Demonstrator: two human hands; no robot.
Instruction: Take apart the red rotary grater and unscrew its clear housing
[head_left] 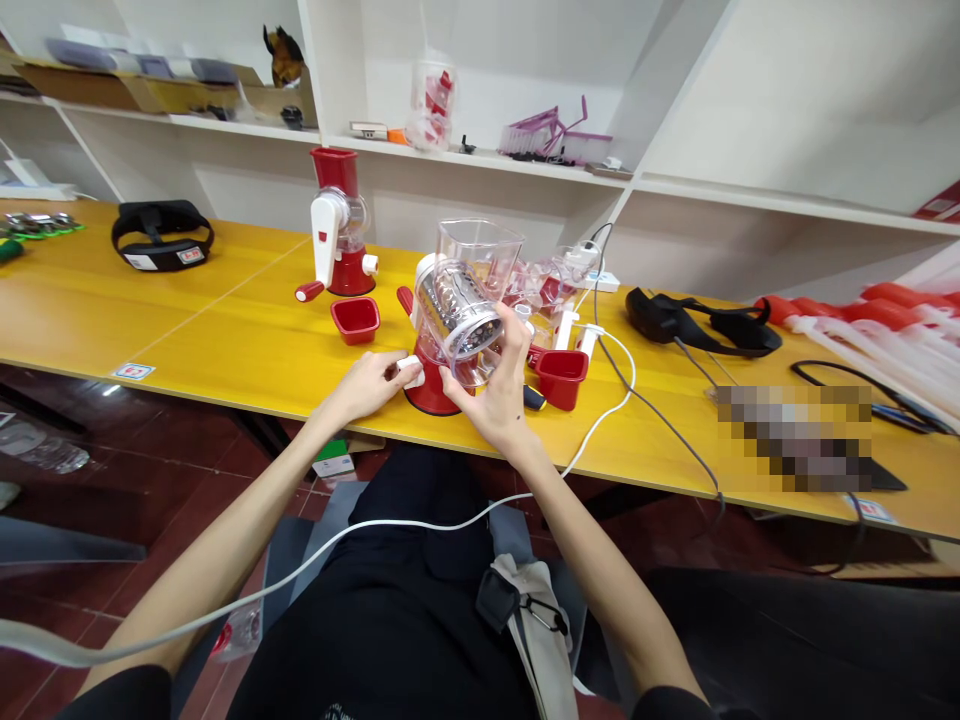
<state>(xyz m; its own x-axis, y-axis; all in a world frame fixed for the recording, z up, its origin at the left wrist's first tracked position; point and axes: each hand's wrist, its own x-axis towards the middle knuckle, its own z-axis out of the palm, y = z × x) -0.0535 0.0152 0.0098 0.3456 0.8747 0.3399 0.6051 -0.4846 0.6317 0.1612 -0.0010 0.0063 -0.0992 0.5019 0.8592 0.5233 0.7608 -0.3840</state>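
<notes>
A rotary drum grater stands in front of me at the table's near edge, with a red base (433, 393) and a clear plastic housing (480, 243). Inside the housing lies a shiny metal grating drum (452, 305), tilted, its round open end facing me. My left hand (373, 384) pinches the white knob (410, 371) on the base's left side. Fingers of my right hand (501, 395) are wrapped round the right side of the housing by the drum's open end. A red handle grip (406, 299) shows behind on the left, partly hidden.
Another red and white grater (352, 272) stands farther back left, a red hopper cup (355, 321) before it. To the right are a second red cup (562, 378), a dark tool handle (533, 398) and clear parts. A white cable (628, 380) crosses the table and my lap.
</notes>
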